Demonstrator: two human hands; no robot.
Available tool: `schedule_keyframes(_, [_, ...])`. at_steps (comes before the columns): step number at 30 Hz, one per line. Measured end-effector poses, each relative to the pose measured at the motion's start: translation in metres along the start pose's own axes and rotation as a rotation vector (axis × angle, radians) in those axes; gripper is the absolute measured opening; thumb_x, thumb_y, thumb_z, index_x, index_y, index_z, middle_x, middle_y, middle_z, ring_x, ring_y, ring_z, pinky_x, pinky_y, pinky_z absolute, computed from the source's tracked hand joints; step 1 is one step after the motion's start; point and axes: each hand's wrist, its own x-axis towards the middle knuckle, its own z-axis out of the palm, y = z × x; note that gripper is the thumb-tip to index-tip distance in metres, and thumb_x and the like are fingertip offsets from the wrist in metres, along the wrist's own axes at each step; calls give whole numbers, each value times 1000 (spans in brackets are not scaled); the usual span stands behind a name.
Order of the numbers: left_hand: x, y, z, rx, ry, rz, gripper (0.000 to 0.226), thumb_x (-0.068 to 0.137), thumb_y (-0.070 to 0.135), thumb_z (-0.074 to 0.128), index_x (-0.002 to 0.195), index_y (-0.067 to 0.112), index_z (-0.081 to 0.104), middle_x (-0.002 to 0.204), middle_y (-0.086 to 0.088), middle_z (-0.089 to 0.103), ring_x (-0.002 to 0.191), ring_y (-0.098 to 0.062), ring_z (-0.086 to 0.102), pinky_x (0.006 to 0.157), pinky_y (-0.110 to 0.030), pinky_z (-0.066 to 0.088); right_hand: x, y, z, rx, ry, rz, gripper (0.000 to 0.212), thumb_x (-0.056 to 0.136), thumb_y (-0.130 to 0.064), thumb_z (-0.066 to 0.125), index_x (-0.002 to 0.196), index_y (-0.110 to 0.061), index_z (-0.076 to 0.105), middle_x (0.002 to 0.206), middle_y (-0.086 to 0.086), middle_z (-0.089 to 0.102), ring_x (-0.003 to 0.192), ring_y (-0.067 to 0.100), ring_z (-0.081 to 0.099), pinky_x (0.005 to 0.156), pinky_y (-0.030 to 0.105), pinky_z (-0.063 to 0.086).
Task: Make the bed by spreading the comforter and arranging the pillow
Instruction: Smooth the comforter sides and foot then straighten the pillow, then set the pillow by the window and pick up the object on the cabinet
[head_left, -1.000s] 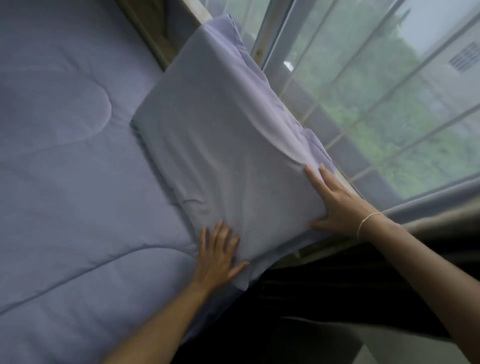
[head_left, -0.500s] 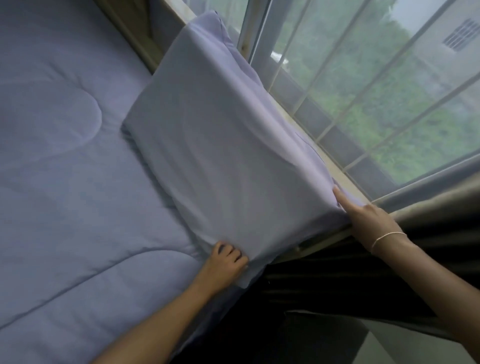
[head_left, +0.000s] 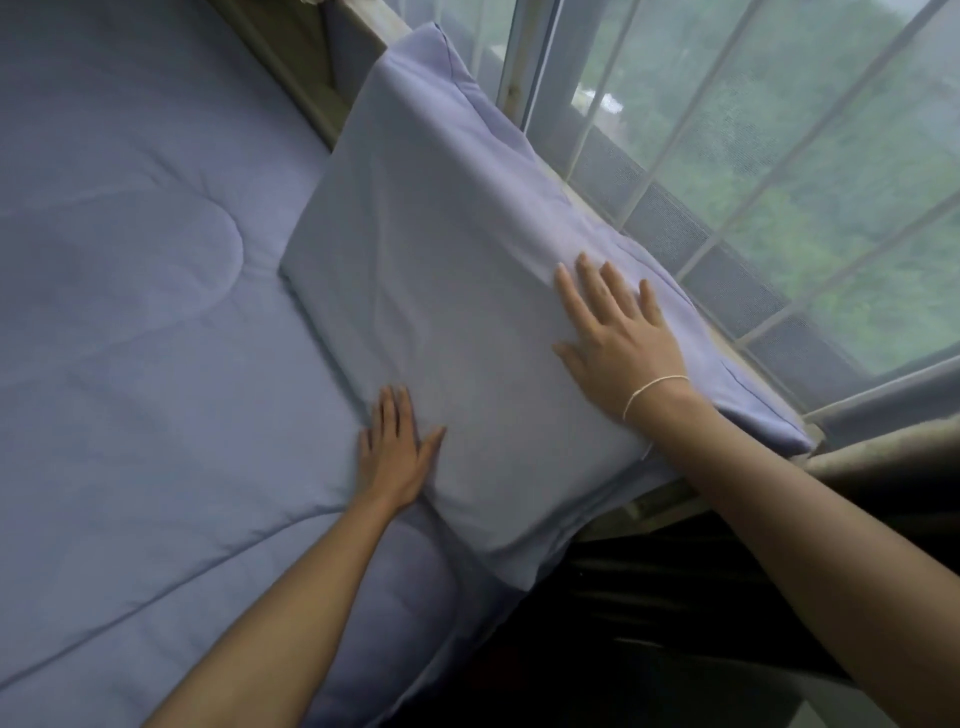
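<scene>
A lavender pillow lies at the head of the bed, leaning against the window ledge. Under it the quilted lavender comforter is spread flat over the bed. My left hand lies flat with fingers apart on the pillow's near left edge, where it meets the comforter. My right hand, with a thin bracelet at the wrist, presses palm-down with fingers spread on the pillow's right part. Neither hand grips anything.
A barred window with mesh runs along the pillow's far side above a narrow ledge. A wooden bed frame shows at the top. A dark curtain hangs at the right, with a dark gap beside the bed below it.
Both hands let go of the pillow's near corners and moved onto its top surface, flat and spread. The pillow has settled lower against the ledge.
</scene>
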Motion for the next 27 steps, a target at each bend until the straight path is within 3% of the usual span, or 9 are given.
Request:
schedule_keyframes(7, [-25,-24,7,60,-142,-30,88,89,66,21,148,12,-14,159,-2,-13,146,-13,-6,119,-41,-1,-33,24,11,11,-13,22,73,91,-58,36,152,-29,9,157,16,21,143,38,25,113,56,23])
schedule_keyframes(12, [-35,-8,-21,96,-75,-60,88,89,66,27,150,11,-6,159,-10,-9,147,-25,0,119,-45,4,-39,1,9,-18,25,121,73,90,-42,50,152,-23,17,157,15,20,144,38,20,113,60,13])
schedule_keyframes(16, [-40,19,-58,190,4,105,82,92,62,27,150,14,-7,158,-12,-10,147,-26,-3,118,-46,2,-60,-25,3,-23,19,142,78,78,-24,66,147,-11,32,154,14,30,141,38,30,110,63,23])
schedule_keyframes(21, [-61,33,-89,245,57,243,79,93,59,29,150,14,-2,158,-14,-9,147,-28,-1,118,-46,4,-130,-58,0,60,-11,349,84,74,-39,64,149,-25,28,156,11,28,143,34,27,109,65,18])
schedule_keyframes(27, [-105,32,-97,350,23,422,74,95,55,30,151,16,1,158,-14,-9,147,-28,-1,118,-48,7,-231,-99,11,159,-65,619,84,72,-45,70,146,-31,33,150,12,38,138,38,36,104,68,29])
